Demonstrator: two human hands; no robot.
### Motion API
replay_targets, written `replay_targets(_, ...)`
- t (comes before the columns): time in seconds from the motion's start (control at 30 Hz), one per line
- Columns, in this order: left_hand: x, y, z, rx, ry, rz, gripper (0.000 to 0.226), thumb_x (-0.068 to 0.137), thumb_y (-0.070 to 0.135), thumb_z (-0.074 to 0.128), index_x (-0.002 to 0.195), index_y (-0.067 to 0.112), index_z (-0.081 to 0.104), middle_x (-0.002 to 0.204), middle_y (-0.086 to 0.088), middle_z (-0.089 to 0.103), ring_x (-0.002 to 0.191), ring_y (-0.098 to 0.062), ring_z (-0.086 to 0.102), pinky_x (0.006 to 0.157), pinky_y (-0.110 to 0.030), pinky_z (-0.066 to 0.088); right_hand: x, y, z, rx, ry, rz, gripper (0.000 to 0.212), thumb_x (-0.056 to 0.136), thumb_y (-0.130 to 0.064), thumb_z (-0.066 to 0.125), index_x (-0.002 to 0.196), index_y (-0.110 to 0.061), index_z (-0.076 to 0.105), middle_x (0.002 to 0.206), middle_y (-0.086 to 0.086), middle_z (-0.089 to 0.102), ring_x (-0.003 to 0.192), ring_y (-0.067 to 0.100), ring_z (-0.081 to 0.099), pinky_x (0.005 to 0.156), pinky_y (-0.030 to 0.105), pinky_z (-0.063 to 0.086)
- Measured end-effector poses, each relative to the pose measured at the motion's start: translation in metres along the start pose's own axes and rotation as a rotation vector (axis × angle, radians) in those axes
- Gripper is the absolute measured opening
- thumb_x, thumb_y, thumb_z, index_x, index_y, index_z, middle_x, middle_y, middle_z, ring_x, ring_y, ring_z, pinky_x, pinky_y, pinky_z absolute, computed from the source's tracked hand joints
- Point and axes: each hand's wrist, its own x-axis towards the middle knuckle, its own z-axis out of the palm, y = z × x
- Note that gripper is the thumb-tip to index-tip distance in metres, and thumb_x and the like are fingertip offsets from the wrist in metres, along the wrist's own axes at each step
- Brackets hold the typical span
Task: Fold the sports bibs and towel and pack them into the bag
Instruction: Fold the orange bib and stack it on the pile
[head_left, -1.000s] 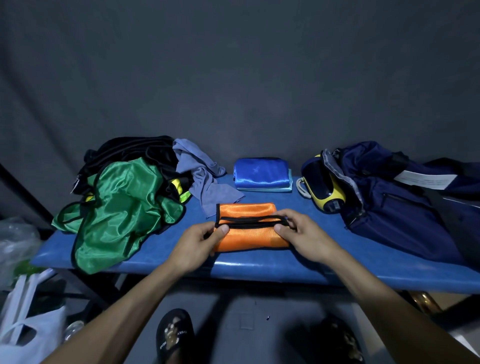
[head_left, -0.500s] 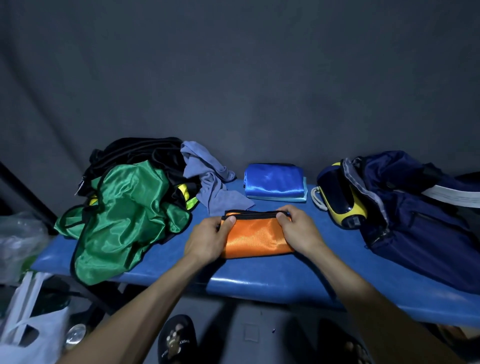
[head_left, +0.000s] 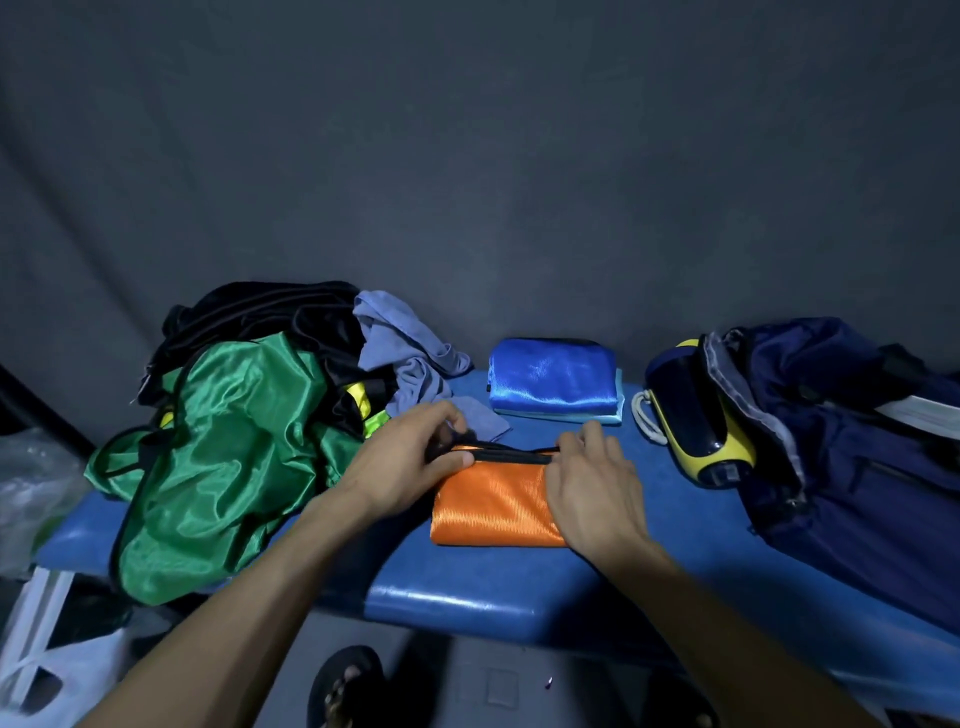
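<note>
Orange satin is front and centre here: a folded orange bib (head_left: 493, 506) lies flat on the blue padded bench (head_left: 467, 597), close to the near edge. Both hands are on it. The left hand (head_left: 405, 462) pinches the black trim at the bib's far left corner between thumb and curled fingers, and the right hand (head_left: 592, 483) rests over the right end of the fold with its fingertips bent down onto the same black edge (can't really tell if it's gripping or just pressing).

To the left, a loose green bib (head_left: 208, 467) spills over the bench edge, with a black garment (head_left: 270, 317) heaped behind it and bits of a yellow bib (head_left: 363, 400) poking out between them. A crumpled grey-blue towel (head_left: 400, 353) lies just past the left hand, beside the pile.

Further back, in the middle, sits a neatly folded blue bib (head_left: 550, 376) stacked on something lighter blue. Off to the right, the navy bag (head_left: 831, 441) lies open on the bench, with a yellow and dark item (head_left: 696, 421) at its mouth.
</note>
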Motion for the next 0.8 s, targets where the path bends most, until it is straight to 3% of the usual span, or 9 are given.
replay_targets(0.2, 0.009, -0.005, -0.002, 0.111, -0.072, 0.097, 0.018, 0.092, 0.053, 0.061, 0.105, 0.040, 0.062, 0.106, 0.019, 0.057, 0.096, -0.004, 0.057, 0.081, -0.040, 0.053, 0.001, 0.010, 0.002, 0.030, 0.136, -0.225, 0.020, 0.092, -0.019, 0.056, 0.111, -0.019, 0.062, 0.107, 0.000, 0.055, 0.094, 0.026, 0.051, 0.075, 0.041, 0.043)
replay_targets(0.27, 0.010, -0.004, -0.003, 0.181, -0.077, 0.129, 0.020, 0.094, 0.052, 0.059, 0.107, 0.037, 0.065, 0.108, 0.018, 0.059, 0.100, -0.004, 0.057, 0.080, -0.038, 0.053, 0.003, 0.014, -0.002, 0.046, 0.116, -0.310, 0.015, 0.099, -0.026, 0.048, 0.107, -0.023, 0.061, 0.105, -0.004, 0.053, 0.095, 0.022, 0.050, 0.078, 0.039, 0.042)
replay_targets(0.37, 0.007, -0.004, -0.007, 0.242, -0.043, 0.192, 0.026, 0.094, 0.057, 0.056, 0.106, 0.035, 0.065, 0.107, 0.019, 0.062, 0.099, -0.003, 0.057, 0.077, -0.032, 0.051, 0.006, 0.022, -0.006, 0.115, 0.071, -0.338, 0.031, 0.102, -0.043, 0.035, 0.102, -0.025, 0.060, 0.102, -0.010, 0.053, 0.095, 0.017, 0.047, 0.081, 0.038, 0.040)
replay_targets(0.47, 0.004, -0.007, -0.009, 0.216, -0.026, 0.208, 0.029, 0.091, 0.064, 0.055, 0.099, 0.037, 0.059, 0.099, 0.020, 0.058, 0.090, -0.001, 0.053, 0.074, -0.028, 0.049, 0.010, 0.030, -0.004, 0.173, 0.039, -0.342, 0.024, 0.102, -0.045, 0.043, 0.099, -0.026, 0.058, 0.099, -0.013, 0.049, 0.095, 0.014, 0.043, 0.084, 0.037, 0.039)
replay_targets(0.6, 0.003, -0.011, -0.006, 0.214, -0.139, 0.183, 0.037, 0.089, 0.077, 0.043, 0.100, 0.042, 0.049, 0.102, 0.020, 0.054, 0.096, -0.005, 0.052, 0.082, -0.030, 0.048, 0.015, 0.032, -0.004, 0.222, 0.008, -0.338, 0.019, 0.102, -0.043, 0.049, 0.094, -0.026, 0.054, 0.095, -0.012, 0.049, 0.094, 0.014, 0.042, 0.085, 0.039, 0.039)
replay_targets(0.8, 0.008, -0.006, -0.004, 0.123, -0.156, 0.146, 0.029, 0.097, 0.059, 0.045, 0.096, 0.031, 0.049, 0.096, 0.017, 0.050, 0.089, -0.005, 0.050, 0.077, -0.029, 0.043, 0.023, 0.031, -0.006, 0.214, -0.052, -0.321, 0.032, 0.103, -0.047, 0.033, 0.094, -0.026, 0.055, 0.095, -0.011, 0.052, 0.092, 0.014, 0.045, 0.087, 0.040, 0.040)
